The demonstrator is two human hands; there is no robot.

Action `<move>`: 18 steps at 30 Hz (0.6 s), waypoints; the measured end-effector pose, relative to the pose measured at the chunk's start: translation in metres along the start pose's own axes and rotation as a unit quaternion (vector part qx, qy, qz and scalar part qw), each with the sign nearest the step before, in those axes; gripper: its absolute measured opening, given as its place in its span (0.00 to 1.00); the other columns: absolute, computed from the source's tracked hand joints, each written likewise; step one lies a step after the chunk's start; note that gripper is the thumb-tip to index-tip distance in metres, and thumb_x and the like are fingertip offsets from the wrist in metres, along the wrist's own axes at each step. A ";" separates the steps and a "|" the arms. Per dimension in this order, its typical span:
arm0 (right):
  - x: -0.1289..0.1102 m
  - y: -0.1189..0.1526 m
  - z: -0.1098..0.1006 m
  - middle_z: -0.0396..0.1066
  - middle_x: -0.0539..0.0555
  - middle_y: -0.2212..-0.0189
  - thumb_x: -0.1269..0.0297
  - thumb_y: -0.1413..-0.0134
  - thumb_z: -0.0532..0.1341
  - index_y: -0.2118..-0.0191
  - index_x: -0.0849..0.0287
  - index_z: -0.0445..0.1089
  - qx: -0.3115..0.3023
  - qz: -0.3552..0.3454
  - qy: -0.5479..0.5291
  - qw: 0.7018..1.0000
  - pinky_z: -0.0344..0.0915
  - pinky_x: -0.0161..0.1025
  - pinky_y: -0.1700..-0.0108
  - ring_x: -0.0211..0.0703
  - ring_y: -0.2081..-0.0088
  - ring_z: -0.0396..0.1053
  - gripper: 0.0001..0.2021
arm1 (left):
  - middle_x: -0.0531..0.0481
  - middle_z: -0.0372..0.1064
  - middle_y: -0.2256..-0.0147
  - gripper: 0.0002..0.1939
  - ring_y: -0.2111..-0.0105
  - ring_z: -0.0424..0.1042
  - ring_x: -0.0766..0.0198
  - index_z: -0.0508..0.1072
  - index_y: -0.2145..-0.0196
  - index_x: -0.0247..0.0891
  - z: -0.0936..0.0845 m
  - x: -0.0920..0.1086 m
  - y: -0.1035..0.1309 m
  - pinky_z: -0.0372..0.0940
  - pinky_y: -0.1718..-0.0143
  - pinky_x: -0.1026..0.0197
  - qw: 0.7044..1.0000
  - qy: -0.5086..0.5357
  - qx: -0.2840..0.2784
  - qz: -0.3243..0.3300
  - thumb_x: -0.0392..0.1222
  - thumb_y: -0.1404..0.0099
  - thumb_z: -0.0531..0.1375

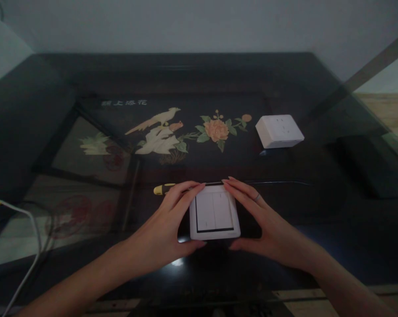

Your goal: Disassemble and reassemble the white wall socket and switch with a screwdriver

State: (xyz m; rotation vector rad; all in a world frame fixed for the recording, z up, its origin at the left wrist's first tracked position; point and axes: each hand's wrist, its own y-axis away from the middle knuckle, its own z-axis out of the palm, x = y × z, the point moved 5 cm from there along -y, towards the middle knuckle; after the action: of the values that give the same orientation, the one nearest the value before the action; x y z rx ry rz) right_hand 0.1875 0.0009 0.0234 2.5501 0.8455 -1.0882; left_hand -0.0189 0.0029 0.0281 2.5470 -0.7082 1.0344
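Observation:
A white two-rocker wall switch lies flat on the dark glass table, near its front edge. My left hand grips the switch's left side, fingers along the top edge and thumb at the bottom corner. My right hand holds the right side the same way; a ring shows on one finger. Behind the fingers lies a screwdriver with a yellow handle, its shaft running right.
A white socket block sits further back on the right. Bird and flower inlay shows under the glass. A white cable with a yellow tag runs along the left edge. A wall stands behind the table.

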 end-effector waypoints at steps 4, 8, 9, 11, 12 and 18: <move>0.003 -0.001 0.001 0.49 0.56 0.31 0.52 0.44 0.66 0.31 0.42 0.42 0.023 0.014 -0.017 0.999 0.56 0.52 0.33 0.49 0.31 0.50 0.42 | 0.44 0.47 0.37 0.50 0.36 0.53 0.47 0.43 0.34 0.54 0.001 -0.001 -0.001 0.56 0.35 0.42 1.000 0.015 -0.004 0.002 0.37 0.45 0.69; 0.003 -0.003 0.002 0.51 0.56 0.32 0.53 0.44 0.66 0.31 0.43 0.44 0.031 0.011 -0.015 0.999 0.57 0.51 0.34 0.49 0.32 0.52 0.41 | 0.44 0.45 0.36 0.53 0.35 0.53 0.46 0.43 0.34 0.55 0.002 -0.004 0.000 0.56 0.34 0.41 0.999 0.027 -0.016 -0.006 0.40 0.46 0.71; 0.004 -0.003 0.001 0.51 0.56 0.32 0.52 0.45 0.66 0.31 0.43 0.44 0.032 0.011 -0.014 0.999 0.58 0.50 0.34 0.49 0.32 0.53 0.41 | 0.44 0.45 0.36 0.53 0.35 0.53 0.46 0.43 0.34 0.55 0.003 -0.004 0.000 0.56 0.34 0.41 0.999 0.031 -0.020 -0.009 0.41 0.46 0.71; 0.004 -0.003 0.001 0.52 0.57 0.32 0.52 0.45 0.66 0.31 0.44 0.45 0.033 0.013 -0.014 0.999 0.58 0.50 0.34 0.49 0.33 0.54 0.41 | 0.44 0.45 0.36 0.53 0.35 0.53 0.46 0.43 0.34 0.54 0.004 -0.005 0.000 0.55 0.34 0.41 0.999 0.037 -0.019 -0.014 0.42 0.47 0.72; 0.004 -0.003 0.000 0.52 0.57 0.33 0.53 0.45 0.66 0.31 0.44 0.45 0.033 0.015 -0.014 0.999 0.59 0.50 0.35 0.49 0.33 0.54 0.41 | 0.44 0.45 0.36 0.53 0.35 0.53 0.46 0.44 0.34 0.53 0.004 -0.005 0.000 0.55 0.34 0.42 0.999 0.041 -0.017 -0.016 0.43 0.47 0.72; 0.004 -0.004 0.001 0.51 0.56 0.32 0.53 0.47 0.68 0.31 0.44 0.46 0.028 0.019 -0.032 0.999 0.58 0.50 0.34 0.49 0.32 0.53 0.42 | 0.42 0.47 0.35 0.47 0.34 0.53 0.47 0.46 0.34 0.49 0.001 -0.002 -0.002 0.54 0.33 0.42 0.998 0.059 -0.019 -0.022 0.43 0.43 0.69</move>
State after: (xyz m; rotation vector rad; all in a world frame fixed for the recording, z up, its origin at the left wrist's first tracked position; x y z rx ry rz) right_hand 0.1868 0.0056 0.0202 2.5502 0.7581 -1.1927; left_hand -0.0184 0.0053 0.0255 2.4354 -0.6304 1.1347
